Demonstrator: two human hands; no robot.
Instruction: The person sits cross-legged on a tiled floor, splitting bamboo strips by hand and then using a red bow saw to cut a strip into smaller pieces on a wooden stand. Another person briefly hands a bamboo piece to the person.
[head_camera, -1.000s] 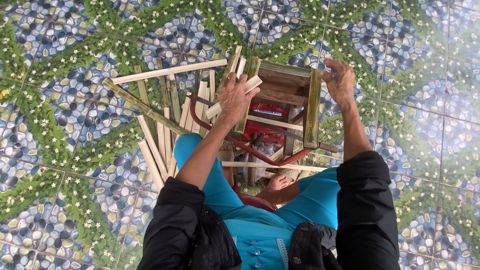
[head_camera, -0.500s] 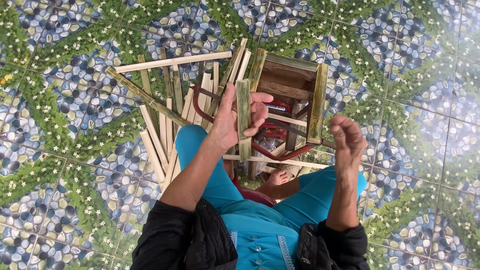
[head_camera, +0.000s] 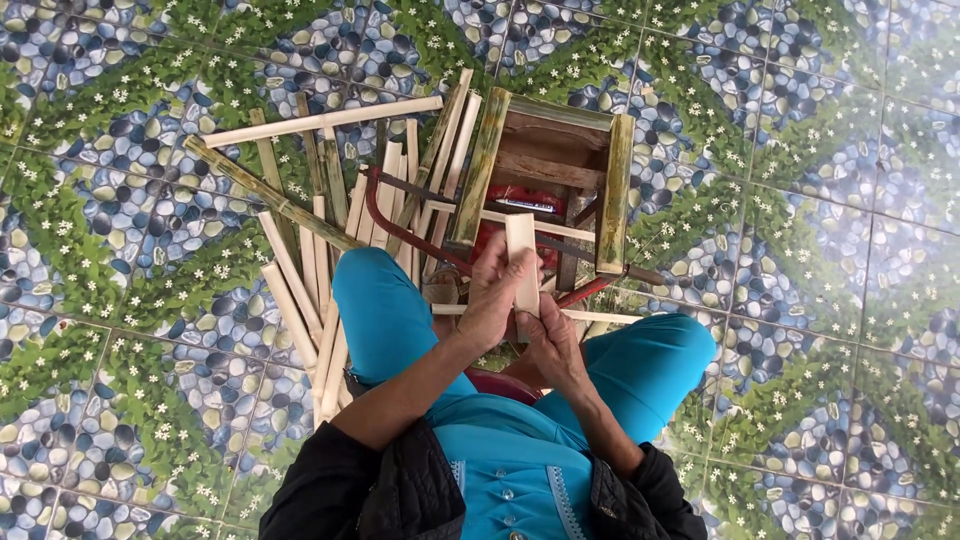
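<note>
The head camera looks straight down at a person sitting over a tiled floor (head_camera: 800, 250) with blue pebbles and green leaves on it. Both hands meet in the middle, between the knees in blue trousers (head_camera: 385, 310).

The left hand (head_camera: 497, 290) and the right hand (head_camera: 553, 345) hold one short, flat bamboo piece (head_camera: 522, 250). It stands almost upright. The left fingers (head_camera: 500, 262) are curled and pressed on its left side. The right fingers are wrapped round its lower end, but most of them are hidden behind the piece, so I cannot tell just how they sit.

Just past the hands stands a small bamboo frame (head_camera: 548, 180), like a little stool, with green posts. A saw with a red curved frame (head_camera: 420, 235) lies under it. To the left is a pile of bamboo sticks (head_camera: 320, 220), some pale, some green.

To hold the piece well, I think both hands should grip it firmly and keep it straight, so it does not twist or slip. Fingers should stay off the sharp split edges and away from the saw.
</note>
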